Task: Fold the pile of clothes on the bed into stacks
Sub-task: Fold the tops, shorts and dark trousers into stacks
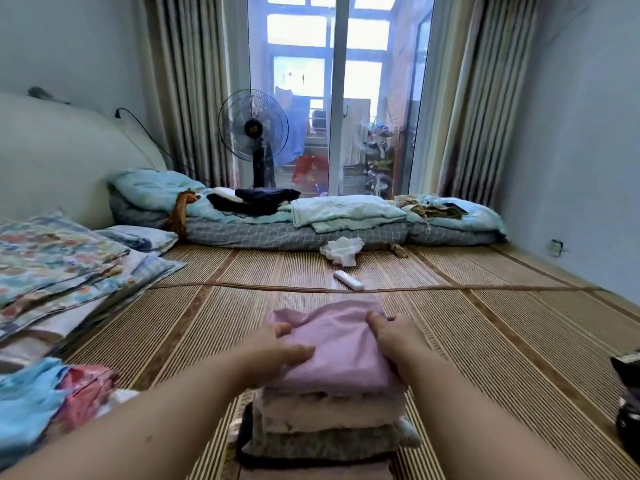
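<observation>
Left hand (277, 351) is on the left edge of the lilac garment (332, 344), thumb laid over the top and the fabric pinched beneath it. Right hand (394, 337) mirrors it on the right edge, thumb on top and fingers curled under the fold, so both hands have a firm hold of the cloth. The garment sits folded on top of the stack (329, 414), which stands at the middle of the near edge of the woven mat (485, 341): cream layers under the lilac, then a grey patterned piece, and something dark at the bottom. Loose clothes (52, 400), sky blue and pinkish red, lie in a heap at the near left corner. Floral bedding (52, 258) is layered along the left edge. Out past the stack, a white remote (348, 280) lies mid-mat with a crumpled white cloth (341, 249) just beyond it. Pale green quilts (346, 209) run along the far edge, and a black fan (252, 129) stands behind them.
</observation>
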{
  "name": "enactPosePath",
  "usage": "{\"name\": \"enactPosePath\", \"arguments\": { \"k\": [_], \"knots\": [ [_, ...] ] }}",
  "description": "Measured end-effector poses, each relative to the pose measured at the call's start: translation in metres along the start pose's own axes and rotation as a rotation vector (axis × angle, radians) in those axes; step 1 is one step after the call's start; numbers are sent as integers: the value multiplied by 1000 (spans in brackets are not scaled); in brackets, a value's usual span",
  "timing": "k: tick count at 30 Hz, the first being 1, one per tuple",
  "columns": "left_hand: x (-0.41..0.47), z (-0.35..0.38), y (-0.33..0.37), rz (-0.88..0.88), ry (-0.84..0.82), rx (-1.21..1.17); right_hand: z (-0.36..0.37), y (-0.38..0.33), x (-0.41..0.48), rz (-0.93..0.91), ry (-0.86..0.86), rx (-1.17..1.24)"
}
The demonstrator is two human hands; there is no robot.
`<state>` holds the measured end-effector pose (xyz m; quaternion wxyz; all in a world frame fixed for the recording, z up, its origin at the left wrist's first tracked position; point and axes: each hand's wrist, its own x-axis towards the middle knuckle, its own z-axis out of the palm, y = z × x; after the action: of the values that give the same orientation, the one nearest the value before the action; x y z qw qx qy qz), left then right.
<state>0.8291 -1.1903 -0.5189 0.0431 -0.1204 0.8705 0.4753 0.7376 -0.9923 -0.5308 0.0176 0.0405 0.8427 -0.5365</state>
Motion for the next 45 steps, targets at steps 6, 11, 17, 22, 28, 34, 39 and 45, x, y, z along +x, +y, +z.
{"name": "enactPosePath", "arguments": {
  "k": [6, 11, 17, 22, 28, 34, 39, 45],
  "knots": [
    [29, 14, -18, -30, 13, 241, 20, 17, 18, -14, -4, -333],
    [22, 12, -9, -106, 146, 553, 14, 5, 6, -98, 43, -380],
    [-38, 17, 39, 99, 202, 594, -30, -13, -64, -365, 51, -374],
    [-111, 50, 85, 429, 139, 714, -107, 7, -150, -545, 84, -479],
    [-168, 151, 99, 562, -239, 562, -243, 90, -212, -504, 221, -722],
    [-181, 265, 150, 673, -316, 607, -359, 161, -217, -337, 386, -807],
    [-162, 348, 202, 808, -278, 633, -429, 195, -180, -209, 540, -822],
    [-110, 429, 247, 903, -207, 688, -480, 232, -118, 215, 540, -695]
  ]
}}
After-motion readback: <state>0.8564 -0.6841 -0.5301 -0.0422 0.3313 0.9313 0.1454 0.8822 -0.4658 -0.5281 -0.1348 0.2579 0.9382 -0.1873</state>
